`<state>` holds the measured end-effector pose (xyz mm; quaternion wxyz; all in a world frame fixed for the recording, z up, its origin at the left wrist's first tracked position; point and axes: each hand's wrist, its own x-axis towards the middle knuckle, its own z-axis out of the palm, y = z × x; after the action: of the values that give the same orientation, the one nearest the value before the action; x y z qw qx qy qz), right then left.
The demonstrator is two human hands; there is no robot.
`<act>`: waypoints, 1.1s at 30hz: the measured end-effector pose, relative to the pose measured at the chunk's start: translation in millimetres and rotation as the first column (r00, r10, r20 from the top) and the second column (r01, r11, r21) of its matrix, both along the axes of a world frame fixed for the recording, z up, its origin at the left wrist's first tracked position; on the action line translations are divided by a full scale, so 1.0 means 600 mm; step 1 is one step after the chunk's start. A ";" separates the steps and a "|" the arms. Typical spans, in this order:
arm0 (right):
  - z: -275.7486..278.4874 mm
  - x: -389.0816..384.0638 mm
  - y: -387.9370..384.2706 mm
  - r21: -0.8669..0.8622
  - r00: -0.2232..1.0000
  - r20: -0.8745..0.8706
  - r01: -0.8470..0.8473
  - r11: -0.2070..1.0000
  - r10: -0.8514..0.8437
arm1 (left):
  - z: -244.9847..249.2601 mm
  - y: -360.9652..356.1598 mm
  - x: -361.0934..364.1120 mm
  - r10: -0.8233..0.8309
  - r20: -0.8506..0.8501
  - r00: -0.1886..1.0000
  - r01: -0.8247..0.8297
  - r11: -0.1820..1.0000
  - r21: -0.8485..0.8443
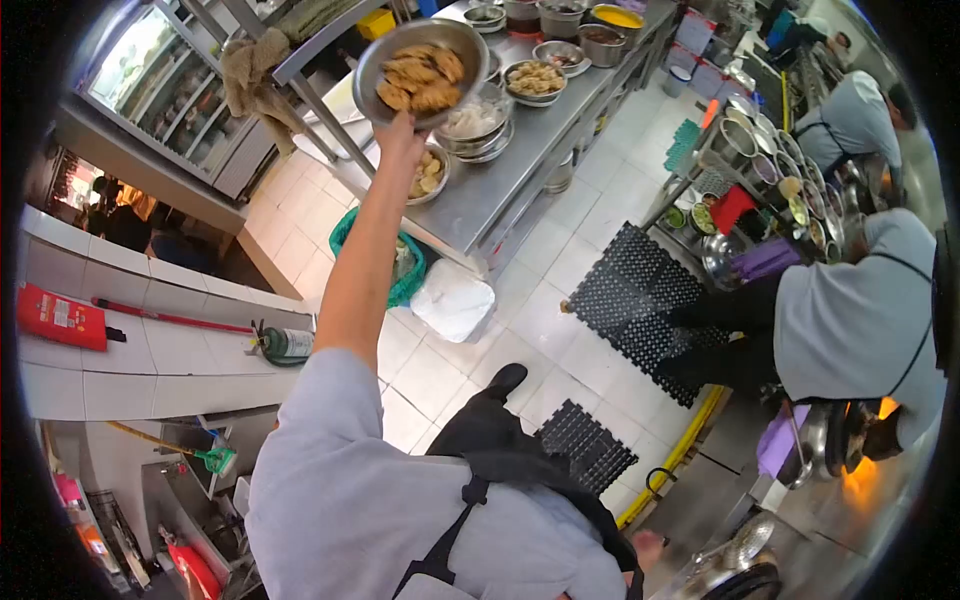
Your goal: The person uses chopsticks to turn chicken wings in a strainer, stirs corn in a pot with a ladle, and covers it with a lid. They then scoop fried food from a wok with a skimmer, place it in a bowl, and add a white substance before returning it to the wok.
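My left hand [398, 132] is stretched far out and grips the rim of a round metal bowl [372, 52] filled with golden fried pieces [420, 76]. The bowl is held over a steel counter [500, 190], above stacked bowls of pale food [472, 122]. Only part of my right hand [648, 548] shows, low at my side by my dark apron, close to a round metal pan [738, 572]. Its fingers are too hidden to tell whether they hold anything.
More metal bowls and pots of food [536, 78] line the counter. Black floor mats [640, 300] lie on the tiled floor. Two people in grey shirts [850, 330] work at a stove with flames [860, 470] on the right. A green bin [405, 270] stands under the counter.
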<state>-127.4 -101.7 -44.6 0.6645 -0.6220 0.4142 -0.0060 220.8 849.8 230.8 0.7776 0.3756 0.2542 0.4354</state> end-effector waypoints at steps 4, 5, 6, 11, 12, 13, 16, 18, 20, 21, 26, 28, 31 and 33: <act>0.007 0.176 0.329 0.152 0.856 -0.383 -0.314 0.937 0.348 | -0.089 0.185 0.080 0.223 0.071 0.972 -0.208 0.961 -0.183; -0.029 0.201 0.361 0.078 0.752 -0.332 -0.579 0.811 0.569 | -0.095 0.200 0.087 0.272 0.033 0.962 -0.256 0.934 -0.249; -0.021 0.240 0.410 0.039 0.626 -0.303 -0.745 0.666 0.719 | -0.098 0.210 0.096 0.316 -0.003 0.949 -0.301 0.901 -0.312; -0.082 0.422 0.685 -0.342 0.170 -0.175 -0.934 0.102 0.970 | -0.180 0.279 0.092 0.358 -0.200 0.912 -0.410 0.812 -0.416; 0.041 0.461 0.807 -0.197 0.151 -0.113 -0.972 0.127 0.982 | -0.186 0.280 0.085 0.375 -0.171 0.911 -0.411 0.789 -0.456; 0.036 0.493 0.888 -0.409 0.003 -0.064 -0.912 -0.024 0.998 | -0.194 0.280 0.078 0.394 -0.141 0.908 -0.410 0.767 -0.494; 0.136 0.558 1.149 -0.179 -0.082 0.213 -0.983 -0.043 0.974 | -0.312 0.343 0.036 0.196 -0.319 0.927 -0.173 0.980 0.100; 0.146 0.579 1.298 -0.129 0.013 0.320 -0.990 0.057 0.947 | -0.209 0.251 -0.025 0.262 -0.681 0.684 0.286 0.762 0.581; 0.186 0.580 1.413 0.267 0.360 0.301 -0.921 0.284 0.883 | -0.100 0.138 -0.089 0.451 -0.669 0.591 0.476 0.474 0.741; 0.177 0.581 1.451 0.298 0.397 0.331 -0.905 0.304 0.856 | -0.086 0.082 -0.121 0.230 -0.687 0.689 0.317 0.757 0.571; 0.144 0.561 1.442 0.374 0.452 0.297 -0.865 0.333 0.841 | -0.191 -0.056 -0.282 0.045 -0.660 0.750 0.047 0.992 0.120; 0.157 0.548 1.354 0.349 0.395 0.314 -0.894 0.282 0.864 | -0.193 -0.101 -0.287 -0.303 -0.583 0.754 0.294 0.949 -0.113; 0.208 0.505 1.160 0.381 0.447 0.279 -0.864 0.329 0.850 | -0.225 -0.196 -0.280 -0.557 -0.459 0.692 0.465 0.830 -0.307; 0.227 0.492 1.041 0.388 0.476 0.243 -0.846 0.365 0.845 | -0.233 -0.269 -0.266 -0.627 -0.423 0.654 0.517 0.779 -0.355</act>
<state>168.1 523.1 91.3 0.6989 -0.5694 0.0244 0.4321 61.3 688.1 91.1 0.8101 0.4583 0.3651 0.0202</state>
